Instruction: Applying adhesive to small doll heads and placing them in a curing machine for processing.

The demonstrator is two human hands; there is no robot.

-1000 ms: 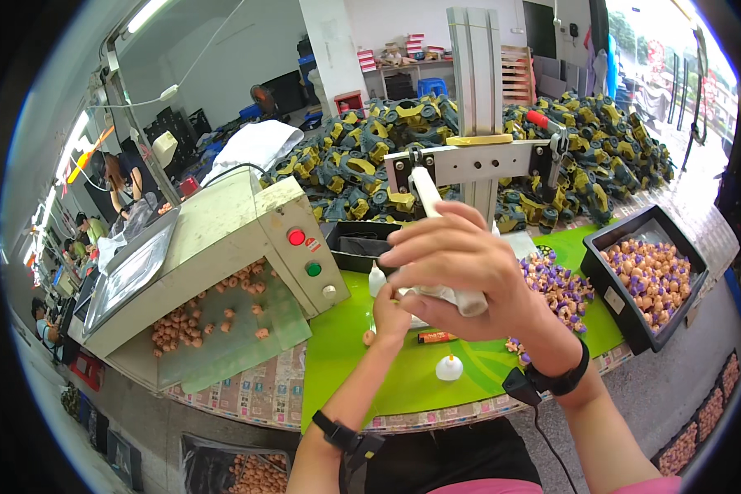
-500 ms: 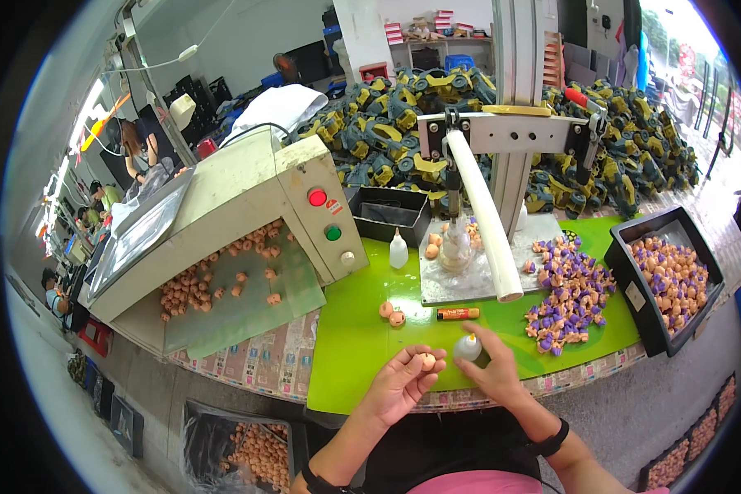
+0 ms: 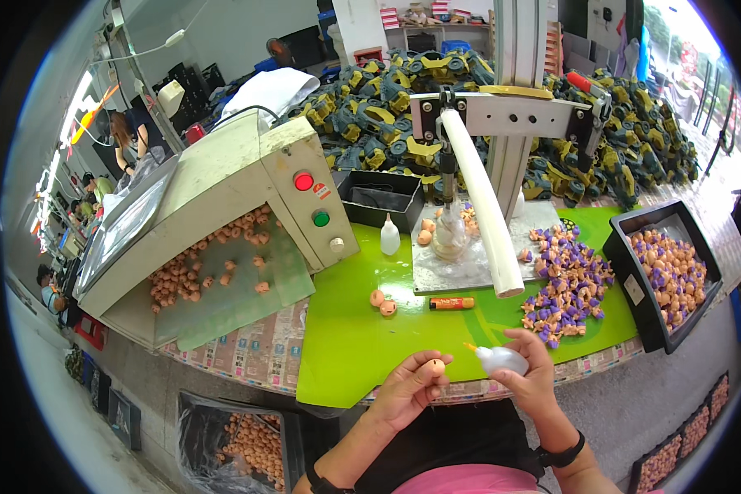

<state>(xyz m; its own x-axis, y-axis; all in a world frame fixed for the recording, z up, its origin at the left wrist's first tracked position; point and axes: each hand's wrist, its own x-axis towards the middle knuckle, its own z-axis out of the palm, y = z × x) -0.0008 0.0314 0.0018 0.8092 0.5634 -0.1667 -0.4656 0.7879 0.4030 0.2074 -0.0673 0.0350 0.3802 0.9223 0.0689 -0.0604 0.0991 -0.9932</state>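
My left hand (image 3: 405, 393) pinches a small peach-coloured doll head (image 3: 434, 368) between thumb and fingers, just over the front edge of the green mat (image 3: 337, 346). To its right, my right hand (image 3: 533, 372) grips a white squeeze bottle (image 3: 502, 360), tilted so that its yellow tip points left toward the head. A gap separates the tip from the head. Two more peach heads (image 3: 383, 303) lie on the mat beyond my left hand. An orange tube (image 3: 452, 303) lies beside them. Farther back stands a second squeeze bottle (image 3: 389, 236).
A lever press (image 3: 469, 123) stands on a metal plate. Right of it are a pile of purple-and-peach figures (image 3: 566, 288) and a black bin (image 3: 671, 321). At left, a beige machine (image 3: 198, 198) holds peach heads; a lined crate (image 3: 191, 436) sits below. Yellow-grey toy vehicles (image 3: 634, 148) heap behind.
My right hand has lifted the squeeze bottle off the mat and tipped it, tip to the left. My left hand keeps the doll head, moved slightly. The view has shifted a little.
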